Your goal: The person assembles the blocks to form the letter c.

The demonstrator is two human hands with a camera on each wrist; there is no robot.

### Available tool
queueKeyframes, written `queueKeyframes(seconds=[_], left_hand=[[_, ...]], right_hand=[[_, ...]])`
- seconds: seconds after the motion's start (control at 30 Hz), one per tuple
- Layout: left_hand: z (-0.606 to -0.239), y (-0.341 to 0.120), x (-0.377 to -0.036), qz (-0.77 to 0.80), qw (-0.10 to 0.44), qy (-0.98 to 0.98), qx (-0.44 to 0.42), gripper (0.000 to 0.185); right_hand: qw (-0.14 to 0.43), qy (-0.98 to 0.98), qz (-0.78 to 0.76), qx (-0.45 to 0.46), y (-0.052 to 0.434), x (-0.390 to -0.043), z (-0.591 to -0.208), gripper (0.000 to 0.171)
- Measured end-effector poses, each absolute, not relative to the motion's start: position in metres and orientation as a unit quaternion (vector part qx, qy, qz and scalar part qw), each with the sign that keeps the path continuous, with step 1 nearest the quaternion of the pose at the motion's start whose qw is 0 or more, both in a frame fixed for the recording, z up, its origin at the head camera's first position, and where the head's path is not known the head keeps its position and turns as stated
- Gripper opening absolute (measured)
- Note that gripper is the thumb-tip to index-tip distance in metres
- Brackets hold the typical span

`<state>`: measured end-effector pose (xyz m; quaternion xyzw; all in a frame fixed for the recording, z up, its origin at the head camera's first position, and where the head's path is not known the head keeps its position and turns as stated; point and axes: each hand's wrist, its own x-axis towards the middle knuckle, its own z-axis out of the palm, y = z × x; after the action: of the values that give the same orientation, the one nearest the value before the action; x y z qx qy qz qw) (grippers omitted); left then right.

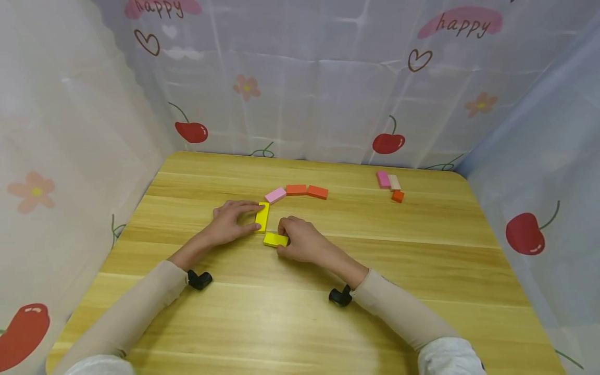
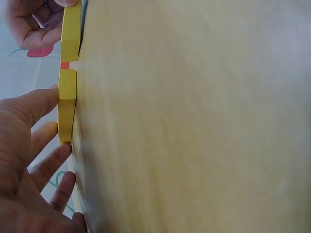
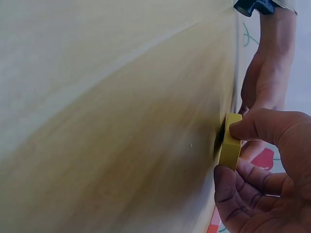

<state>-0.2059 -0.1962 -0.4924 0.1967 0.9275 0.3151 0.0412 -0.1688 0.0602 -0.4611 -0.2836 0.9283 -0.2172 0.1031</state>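
At the far left, a white curtain (image 1: 79,130) with printed flowers and cherries, beside the wooden table (image 1: 262,323). Next, a beige left sleeve (image 1: 136,312), with a black left wrist camera (image 1: 199,280) just beside its cuff. Then the left hand (image 1: 227,223), with fingers spread and rather straight, touching the left yellow block (image 1: 262,217) with the thumb near one end and the index finger near the other. Lying on the table, a little to the left of its middle, with the long side going away from the person.

Near its far end, a light pink block (image 1: 275,195), slanted; near its close end, the right yellow block (image 1: 274,240), placed almost crosswise, with a small gap between. Cannot tell if fully resting on the table or slightly lifted. Further right, the first orange block (image 1: 296,190), then the right hand (image 1: 303,242), pinching the right yellow block between thumb and fingertips, with the other fingers bent. Beyond this hand, the second orange block (image 1: 317,192), continuing the curved row. At the far right, a darker pink block (image 1: 383,179), a beige block (image 1: 395,182) and a small orange block (image 1: 397,196), close together.
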Motion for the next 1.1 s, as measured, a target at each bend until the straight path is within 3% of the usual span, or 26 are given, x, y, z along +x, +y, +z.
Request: queueKeyframes(seconds=[1.1], left_hand=[[-0.494,-0.196,-0.207,0.315,0.041,0.928,0.195,0.056]], right_hand=[[0.112,0.931,-0.196,-0.287,0.046,-0.162,-0.464,0.042]])
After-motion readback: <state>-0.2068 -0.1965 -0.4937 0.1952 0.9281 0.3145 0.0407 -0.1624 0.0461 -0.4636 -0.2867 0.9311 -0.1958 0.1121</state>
